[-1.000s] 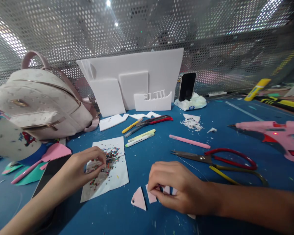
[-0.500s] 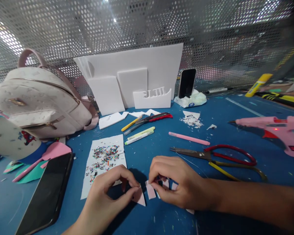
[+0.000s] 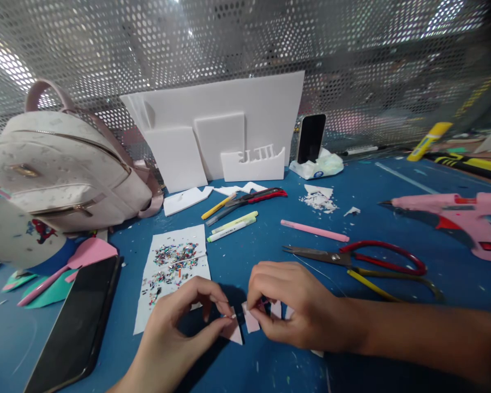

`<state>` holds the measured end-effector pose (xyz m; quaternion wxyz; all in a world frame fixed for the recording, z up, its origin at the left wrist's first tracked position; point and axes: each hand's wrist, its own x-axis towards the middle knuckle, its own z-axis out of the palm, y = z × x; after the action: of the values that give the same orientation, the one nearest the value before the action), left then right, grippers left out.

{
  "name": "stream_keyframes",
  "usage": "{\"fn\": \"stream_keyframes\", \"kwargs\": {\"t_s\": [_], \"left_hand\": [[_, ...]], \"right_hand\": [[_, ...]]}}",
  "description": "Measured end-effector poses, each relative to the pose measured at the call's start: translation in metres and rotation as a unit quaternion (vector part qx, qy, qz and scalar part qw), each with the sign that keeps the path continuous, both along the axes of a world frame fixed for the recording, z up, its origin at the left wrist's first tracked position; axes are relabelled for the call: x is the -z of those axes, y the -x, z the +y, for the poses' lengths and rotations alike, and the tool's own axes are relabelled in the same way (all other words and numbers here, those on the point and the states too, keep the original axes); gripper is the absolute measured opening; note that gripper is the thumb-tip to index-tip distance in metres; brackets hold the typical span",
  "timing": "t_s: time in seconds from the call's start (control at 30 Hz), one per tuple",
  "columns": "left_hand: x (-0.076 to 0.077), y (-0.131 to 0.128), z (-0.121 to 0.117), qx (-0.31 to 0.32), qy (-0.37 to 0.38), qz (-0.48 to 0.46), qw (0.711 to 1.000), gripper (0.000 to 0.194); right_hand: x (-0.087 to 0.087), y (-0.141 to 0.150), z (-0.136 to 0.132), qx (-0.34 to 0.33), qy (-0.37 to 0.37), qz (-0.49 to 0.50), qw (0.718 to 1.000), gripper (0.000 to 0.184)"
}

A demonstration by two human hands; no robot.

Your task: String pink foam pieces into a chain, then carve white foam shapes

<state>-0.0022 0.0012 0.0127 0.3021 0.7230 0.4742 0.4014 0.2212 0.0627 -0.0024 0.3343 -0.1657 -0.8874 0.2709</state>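
My left hand (image 3: pixel 188 327) is closed, thumb and fingertips pinched at the upper edge of a small pink triangular piece (image 3: pixel 233 332), paper or thin foam. A tiny whitish spot shows at those fingertips. Just to the right, my right hand (image 3: pixel 292 303) is pinched above a pink cut strip (image 3: pixel 251 321); whatever its fingertips hold is hidden. More pink pieces (image 3: pixel 275 310) show beneath that hand, partly covered. Left of them lies a white sheet (image 3: pixel 143 311) strewn with many small coloured sequins or beads (image 3: pixel 175 254).
Scissors (image 3: pixel 343 258) lie beyond my right hand, with a pink hot glue gun (image 3: pixel 454 210) farther right. Pens (image 3: pixel 233 225), a pink marker (image 3: pixel 315 231) and a red cutter (image 3: pixel 265 195) lie ahead. A black phone (image 3: pixel 76 327) and backpack (image 3: pixel 73 164) are left; white foam boards (image 3: pixel 175 158) stand behind.
The whole view has shifted slightly. Both hands stay at the pink pieces, with only a slight change in the left fingertips.
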Motion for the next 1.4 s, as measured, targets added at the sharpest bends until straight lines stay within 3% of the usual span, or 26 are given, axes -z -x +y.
{"fn": "stream_keyframes", "kwargs": {"t_s": [1.4], "left_hand": [[0.0000,-0.0025,0.0000,0.005,-0.004,-0.018,1.000,0.014]], "right_hand": [[0.0010,0.0012,-0.0004,0.012,-0.020,-0.005,1.000,0.008]]}}
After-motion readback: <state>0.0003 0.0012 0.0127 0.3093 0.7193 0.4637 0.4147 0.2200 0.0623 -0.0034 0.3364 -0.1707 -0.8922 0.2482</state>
